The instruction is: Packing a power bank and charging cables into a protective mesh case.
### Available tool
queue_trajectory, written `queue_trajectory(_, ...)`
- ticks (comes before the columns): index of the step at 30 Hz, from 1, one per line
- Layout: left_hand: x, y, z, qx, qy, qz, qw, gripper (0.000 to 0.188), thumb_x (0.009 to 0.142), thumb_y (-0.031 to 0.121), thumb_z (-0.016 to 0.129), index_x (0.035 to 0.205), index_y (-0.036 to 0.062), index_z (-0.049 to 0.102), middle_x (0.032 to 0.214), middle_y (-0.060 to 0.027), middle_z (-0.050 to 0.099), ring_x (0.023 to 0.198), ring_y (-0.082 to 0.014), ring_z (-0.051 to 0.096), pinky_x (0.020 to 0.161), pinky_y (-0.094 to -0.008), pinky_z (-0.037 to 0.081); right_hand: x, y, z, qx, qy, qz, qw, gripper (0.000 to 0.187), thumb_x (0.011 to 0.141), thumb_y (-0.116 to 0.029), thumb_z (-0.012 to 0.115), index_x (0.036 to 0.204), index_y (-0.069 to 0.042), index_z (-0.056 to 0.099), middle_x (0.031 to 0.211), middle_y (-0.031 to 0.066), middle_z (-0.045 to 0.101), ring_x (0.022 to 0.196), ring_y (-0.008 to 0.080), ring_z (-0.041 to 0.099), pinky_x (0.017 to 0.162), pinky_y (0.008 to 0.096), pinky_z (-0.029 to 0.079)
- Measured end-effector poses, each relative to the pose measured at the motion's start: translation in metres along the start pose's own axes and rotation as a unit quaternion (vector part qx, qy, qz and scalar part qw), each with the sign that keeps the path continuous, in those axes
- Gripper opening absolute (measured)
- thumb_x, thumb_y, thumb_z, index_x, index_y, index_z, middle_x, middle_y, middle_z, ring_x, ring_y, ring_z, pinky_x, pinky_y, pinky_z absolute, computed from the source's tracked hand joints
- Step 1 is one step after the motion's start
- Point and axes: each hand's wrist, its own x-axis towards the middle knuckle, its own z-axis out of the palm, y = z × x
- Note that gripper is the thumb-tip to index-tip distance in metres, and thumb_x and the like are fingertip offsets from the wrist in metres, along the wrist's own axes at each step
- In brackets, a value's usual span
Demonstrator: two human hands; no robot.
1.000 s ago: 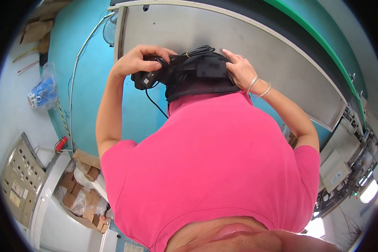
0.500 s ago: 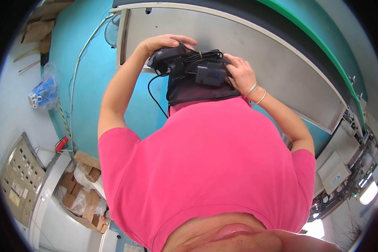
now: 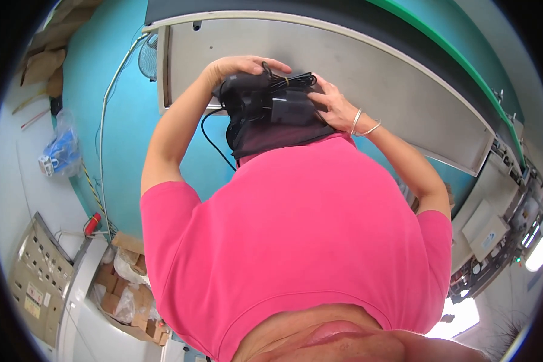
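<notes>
Against the front of my waist sits a black mesh pouch (image 3: 271, 137) with black gear on it. My left hand (image 3: 241, 65) curls over the top of a rounded black device (image 3: 242, 83), one finger reaching toward a coiled black cable (image 3: 292, 81) bound with a light tie. Below the coil is a black box (image 3: 289, 105), slightly blurred. My right hand (image 3: 338, 110) grips the right side of this box, fingertips at its upper corner; some finger parts are hidden. A loose cable loops down on the left of the pouch.
A metal-topped worktable (image 3: 356, 66) stands ahead, with a dark belt and green rail (image 3: 452, 54) behind it. At left are a cardboard box (image 3: 136, 301) with packing scraps, a red cylinder (image 3: 92, 224) and a bagged blue item (image 3: 61, 151). Machinery (image 3: 495, 235) stands at right.
The black box and pouch have shifted slightly left and turned a little. My right hand has moved left with them, its fingers now nearer the box's upper corner. The left hand stays on the device.
</notes>
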Motion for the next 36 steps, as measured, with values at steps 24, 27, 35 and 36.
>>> queue_trajectory(24, -0.048, 0.026, 0.081, 0.152, 0.16, -0.053, 0.974, 0.063, 0.076, 0.024, 0.07, 0.131, 0.0011, 0.051, 0.132, -0.0119, 0.055, 0.122, -0.0199, 0.051, 0.104, -0.0319, 0.039, 0.003, -0.084, -0.079, -0.243, -0.127, -0.023, 0.962, 0.048, 0.064, -0.017, 0.076, 0.106, -0.006, 0.054, 0.098, 0.01, 0.055, 0.092, 0.0285, 0.057, 0.072, 0.0386, 0.052)
queue_trajectory(27, -0.042, 0.02, 0.096, 0.186, 0.139, -0.064, 0.971, 0.067, 0.076, 0.022, 0.068, 0.135, -0.0007, 0.047, 0.134, -0.0144, 0.052, 0.127, -0.0222, 0.048, 0.108, -0.0329, 0.034, -0.007, -0.083, -0.08, -0.238, -0.13, -0.028, 0.962, 0.046, 0.062, -0.015, 0.077, 0.101, -0.006, 0.053, 0.097, 0.0098, 0.054, 0.091, 0.029, 0.056, 0.072, 0.0395, 0.051)
queue_trajectory(35, -0.053, 0.037, 0.101, 0.224, 0.137, -0.193, 0.945, 0.06, 0.078, 0.025, 0.06, 0.133, 0.0005, 0.052, 0.109, -0.0109, 0.064, 0.083, -0.0137, 0.06, 0.072, -0.027, 0.051, -0.004, -0.057, -0.081, -0.067, -0.125, -0.061, 0.988, 0.044, 0.064, -0.017, 0.077, 0.099, -0.005, 0.053, 0.099, 0.0107, 0.054, 0.095, 0.0302, 0.056, 0.078, 0.0392, 0.051)
queue_trajectory(36, -0.053, 0.037, 0.102, 0.22, 0.171, -0.211, 0.937, 0.058, 0.079, 0.026, 0.059, 0.13, 0.001, 0.055, 0.1, -0.0085, 0.066, 0.074, -0.0114, 0.058, 0.07, -0.0262, 0.05, -0.003, -0.055, -0.082, -0.025, -0.129, -0.058, 0.99, 0.045, 0.066, -0.02, 0.077, 0.1, -0.005, 0.053, 0.101, 0.0111, 0.054, 0.095, 0.0304, 0.056, 0.078, 0.0384, 0.05)
